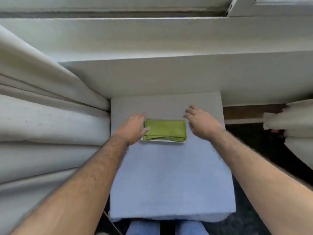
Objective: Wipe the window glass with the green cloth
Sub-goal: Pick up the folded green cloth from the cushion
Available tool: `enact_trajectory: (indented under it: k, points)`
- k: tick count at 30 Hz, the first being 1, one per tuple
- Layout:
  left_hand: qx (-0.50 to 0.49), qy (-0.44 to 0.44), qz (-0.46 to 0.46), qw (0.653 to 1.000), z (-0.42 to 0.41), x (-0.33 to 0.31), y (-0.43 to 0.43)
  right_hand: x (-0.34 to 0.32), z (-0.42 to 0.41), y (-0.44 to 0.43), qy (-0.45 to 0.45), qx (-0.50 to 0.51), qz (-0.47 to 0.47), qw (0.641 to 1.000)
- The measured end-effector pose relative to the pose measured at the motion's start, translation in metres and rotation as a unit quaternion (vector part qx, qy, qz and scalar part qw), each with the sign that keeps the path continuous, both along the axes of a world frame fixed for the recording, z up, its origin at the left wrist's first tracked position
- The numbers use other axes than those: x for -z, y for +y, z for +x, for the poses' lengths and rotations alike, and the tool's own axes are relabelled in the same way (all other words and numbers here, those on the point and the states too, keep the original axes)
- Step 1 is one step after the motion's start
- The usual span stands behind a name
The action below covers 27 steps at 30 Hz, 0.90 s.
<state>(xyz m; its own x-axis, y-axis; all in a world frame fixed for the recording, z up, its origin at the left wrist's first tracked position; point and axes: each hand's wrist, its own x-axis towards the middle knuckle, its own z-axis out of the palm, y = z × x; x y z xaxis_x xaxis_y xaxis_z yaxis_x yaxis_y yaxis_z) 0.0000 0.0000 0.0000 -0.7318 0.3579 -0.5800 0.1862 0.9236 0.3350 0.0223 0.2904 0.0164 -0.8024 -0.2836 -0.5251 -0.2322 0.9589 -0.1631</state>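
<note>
A folded green cloth (165, 130) lies on a small white tray (176, 141), which rests on a pale blue padded surface (171, 180). My left hand (134, 127) is at the cloth's left edge, thumb touching the cloth, fingers apart. My right hand (200, 122) hovers just right of the cloth with its fingers spread, holding nothing. The window frame (245, 5) shows at the top right; the glass itself is barely in view.
Thick white curtain folds (42, 116) hang along the left, another curtain (291, 122) at the right. A wide white sill (169, 73) runs behind the padded surface. Dark floor (254, 146) lies to the right. My legs in blue trousers (144, 228) show at the bottom.
</note>
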Motion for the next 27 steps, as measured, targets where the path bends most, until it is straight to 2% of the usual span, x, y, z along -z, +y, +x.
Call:
enact_trajectory:
  k: [8, 15, 20, 27]
  points:
    - [0.063, 0.019, -0.066, 0.996, -0.011, 0.094, 0.014, 0.091, -0.005, -0.019, -0.059, 0.064, 0.02, 0.996]
    - [0.083, 0.121, -0.125, 0.981, -0.009, 0.133, 0.03, 0.138, -0.001, -0.032, -0.008, 0.076, 0.045, 0.996]
    - [0.039, 0.082, -0.107, 0.99, -0.012, 0.132, 0.031, 0.132, -0.006, -0.038, -0.021, 0.089, 0.057, 0.994]
    - [-0.05, 0.03, -0.019, 0.998, -0.023, 0.087, 0.025, 0.083, -0.019, -0.034, -0.041, 0.144, 0.018, 0.989]
